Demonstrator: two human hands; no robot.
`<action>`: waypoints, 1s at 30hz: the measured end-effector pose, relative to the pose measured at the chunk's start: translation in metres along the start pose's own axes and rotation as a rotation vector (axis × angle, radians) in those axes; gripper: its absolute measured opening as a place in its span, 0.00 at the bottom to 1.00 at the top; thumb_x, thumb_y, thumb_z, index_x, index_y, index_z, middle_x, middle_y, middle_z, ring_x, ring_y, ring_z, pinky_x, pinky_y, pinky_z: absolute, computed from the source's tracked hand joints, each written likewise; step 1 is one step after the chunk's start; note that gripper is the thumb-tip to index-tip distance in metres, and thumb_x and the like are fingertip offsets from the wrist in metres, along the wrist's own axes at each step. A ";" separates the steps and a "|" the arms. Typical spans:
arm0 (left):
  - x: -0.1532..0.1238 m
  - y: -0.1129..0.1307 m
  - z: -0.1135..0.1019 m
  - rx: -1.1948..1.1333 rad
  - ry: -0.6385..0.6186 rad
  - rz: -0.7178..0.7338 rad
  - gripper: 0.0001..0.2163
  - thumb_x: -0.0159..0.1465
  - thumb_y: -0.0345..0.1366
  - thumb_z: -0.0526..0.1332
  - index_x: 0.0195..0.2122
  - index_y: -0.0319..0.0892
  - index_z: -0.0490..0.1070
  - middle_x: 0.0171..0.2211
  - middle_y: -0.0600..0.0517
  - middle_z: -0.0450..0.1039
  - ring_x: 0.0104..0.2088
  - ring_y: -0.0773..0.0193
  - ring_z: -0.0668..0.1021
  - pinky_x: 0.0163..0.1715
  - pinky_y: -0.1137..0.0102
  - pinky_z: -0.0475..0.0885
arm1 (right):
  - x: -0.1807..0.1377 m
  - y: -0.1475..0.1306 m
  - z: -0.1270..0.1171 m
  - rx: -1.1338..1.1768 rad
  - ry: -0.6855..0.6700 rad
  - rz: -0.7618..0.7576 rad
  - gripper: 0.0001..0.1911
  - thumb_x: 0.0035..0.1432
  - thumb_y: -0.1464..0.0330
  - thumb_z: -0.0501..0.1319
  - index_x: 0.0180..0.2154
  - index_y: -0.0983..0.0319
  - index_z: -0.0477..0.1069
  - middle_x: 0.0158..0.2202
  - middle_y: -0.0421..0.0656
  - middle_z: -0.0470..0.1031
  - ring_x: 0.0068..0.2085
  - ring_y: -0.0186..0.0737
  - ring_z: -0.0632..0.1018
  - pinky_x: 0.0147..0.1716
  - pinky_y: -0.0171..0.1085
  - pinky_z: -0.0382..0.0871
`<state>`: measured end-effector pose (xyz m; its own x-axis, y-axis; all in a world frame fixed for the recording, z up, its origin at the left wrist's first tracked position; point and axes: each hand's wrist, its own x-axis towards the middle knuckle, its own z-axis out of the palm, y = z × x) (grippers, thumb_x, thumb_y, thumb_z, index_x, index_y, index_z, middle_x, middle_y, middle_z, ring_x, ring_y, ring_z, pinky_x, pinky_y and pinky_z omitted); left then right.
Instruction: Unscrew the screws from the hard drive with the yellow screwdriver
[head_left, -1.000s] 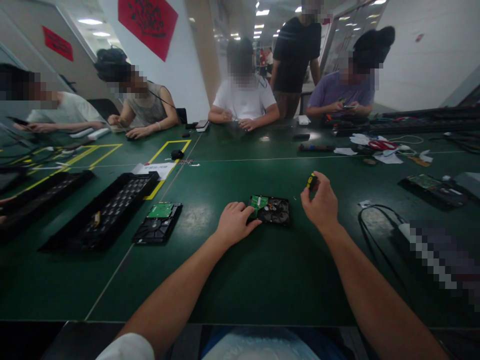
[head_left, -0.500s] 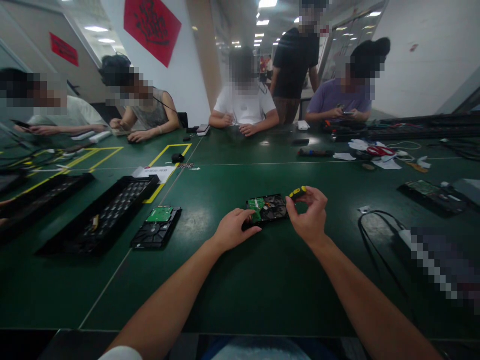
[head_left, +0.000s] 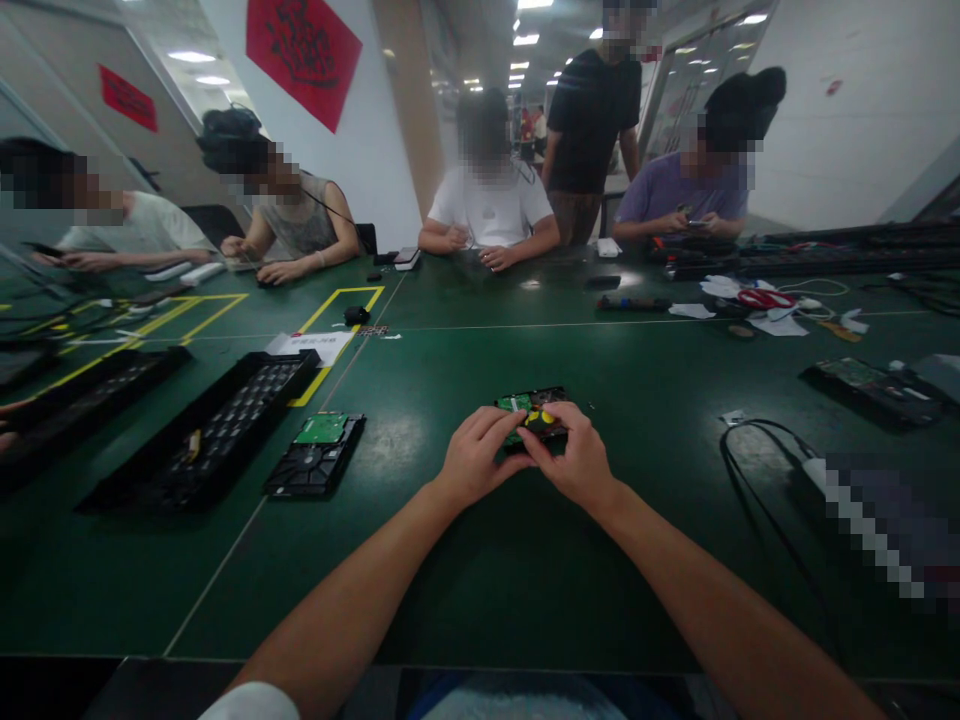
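Yellow and black, the small tool (head_left: 539,420) is pinched in the right hand (head_left: 576,455) over the hard drive (head_left: 553,394), which lies on the bench (head_left: 510,580). The left hand (head_left: 474,455) curls at the drive's left side; on my feed I can't tell whether it grips or merely steadies. If that hold is loose, I'd expect the drive to swivel and the tool to skid, scratching the circuit board (head_left: 516,402).

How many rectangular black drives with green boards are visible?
3: middle drive at left hand and right hand; left drive beside long black tray; rightmost drive. More may be hidden.
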<state>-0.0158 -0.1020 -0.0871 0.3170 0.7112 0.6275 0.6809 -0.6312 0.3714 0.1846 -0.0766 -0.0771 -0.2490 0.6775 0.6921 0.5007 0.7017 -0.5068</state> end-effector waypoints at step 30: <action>0.016 -0.062 0.020 -0.392 -0.025 -0.605 0.18 0.76 0.49 0.47 0.37 0.45 0.68 0.50 0.45 0.81 0.58 0.57 0.79 0.57 0.61 0.72 | 0.005 0.062 -0.022 -0.331 -0.461 0.240 0.48 0.57 0.49 0.70 0.71 0.57 0.55 0.70 0.58 0.56 0.68 0.69 0.64 0.63 0.67 0.64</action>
<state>-0.0398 -0.0453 -0.1132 -0.0229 0.9753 0.2199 0.4568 -0.1854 0.8700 0.2327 -0.0346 -0.0939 -0.3932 0.8855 0.2476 0.7996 0.4622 -0.3833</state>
